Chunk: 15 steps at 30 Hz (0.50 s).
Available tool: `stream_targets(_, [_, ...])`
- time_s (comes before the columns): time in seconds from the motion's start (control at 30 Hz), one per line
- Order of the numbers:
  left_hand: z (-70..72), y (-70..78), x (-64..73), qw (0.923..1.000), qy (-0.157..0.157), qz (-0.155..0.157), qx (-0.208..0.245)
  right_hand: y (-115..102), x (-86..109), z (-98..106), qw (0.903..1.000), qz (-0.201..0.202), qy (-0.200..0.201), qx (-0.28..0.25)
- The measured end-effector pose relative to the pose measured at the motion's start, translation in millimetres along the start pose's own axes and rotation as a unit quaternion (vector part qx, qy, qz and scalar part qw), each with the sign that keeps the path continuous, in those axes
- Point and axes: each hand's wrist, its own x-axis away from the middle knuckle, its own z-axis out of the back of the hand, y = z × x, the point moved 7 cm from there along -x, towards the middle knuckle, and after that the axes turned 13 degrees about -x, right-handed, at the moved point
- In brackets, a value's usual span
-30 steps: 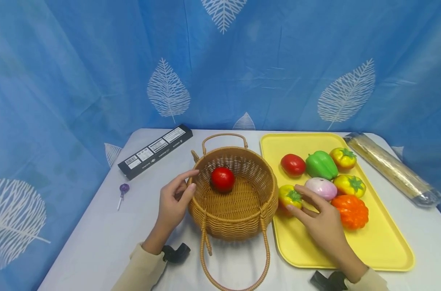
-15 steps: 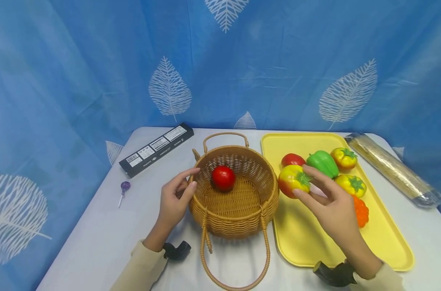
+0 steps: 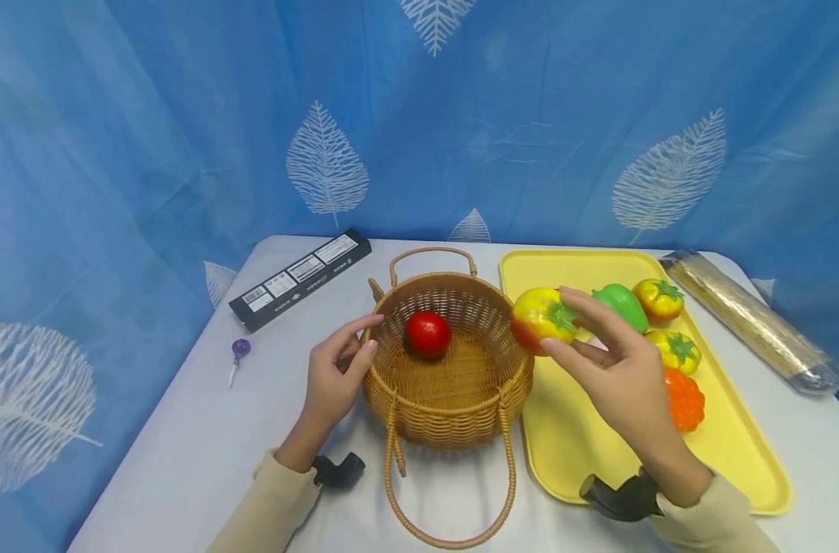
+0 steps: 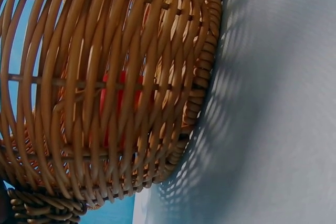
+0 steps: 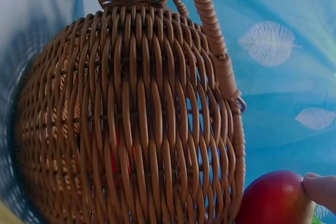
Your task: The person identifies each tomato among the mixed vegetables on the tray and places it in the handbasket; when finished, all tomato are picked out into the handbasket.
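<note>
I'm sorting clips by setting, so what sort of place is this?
Probably an indoor tabletop set staged for recording: a leaf-print cloth forms the backdrop behind a white table, and glossy, toy-like vegetables sit on a tray.

right wrist view crops the held fruit (image 5: 275, 199).

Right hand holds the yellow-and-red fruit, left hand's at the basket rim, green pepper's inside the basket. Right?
One slip: per the head view, the green pepper is on the yellow tray; inside the basket is a round red piece. Rest stands: right hand holds the yellow-and-red fruit, left hand at the basket rim.
</note>
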Motion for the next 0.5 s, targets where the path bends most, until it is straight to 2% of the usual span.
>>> stream_targets(0.23, [2.8, 1.2, 0.7, 1.0000, 0.002, -0.004, 0.000, 0.0, -5.5, -24.0, 0.9990, 0.020, -0.037, -0.016])
stream_targets(0.5, [2.0, 0.3, 1.1, 1.0000, 0.003, -0.004, 0.001, 7.1, -8.1, -39.6, 0.9985, 0.021, -0.050, 0.004])
